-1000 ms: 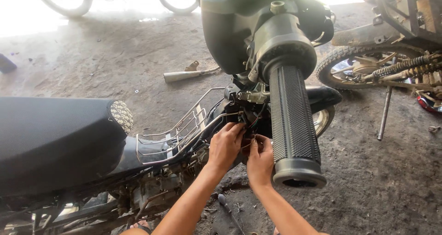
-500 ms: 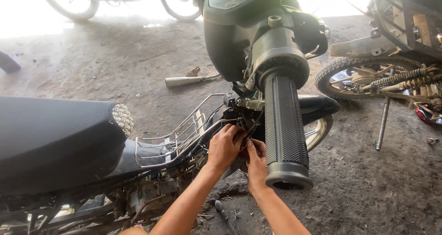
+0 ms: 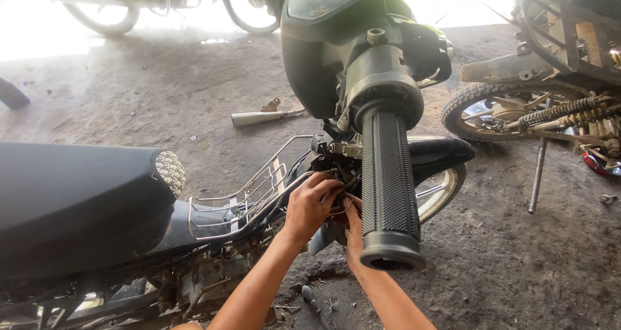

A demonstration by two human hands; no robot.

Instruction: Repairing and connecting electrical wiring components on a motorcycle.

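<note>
I look down past a black ribbed handlebar grip of a motorbike. Below it, my left hand curls its fingers around thin wires near the bike's steering column. My right hand is just to the right, mostly hidden behind the grip, and touches the same bundle of wires. What exactly the right fingers hold is hidden. A wire luggage rack lies left of my hands, and the black seat fills the left foreground.
A dismantled motorbike with a wheel and shock springs stands at right, its side stand on the concrete. A pale metal part lies on the floor behind. A screwdriver-like tool lies under my arms. More bike wheels at the back.
The view has shifted slightly, the grip now lower and more central. My hands stay at the wires, with the left fingers curled tighter and the right hand slipped further behind the grip.
</note>
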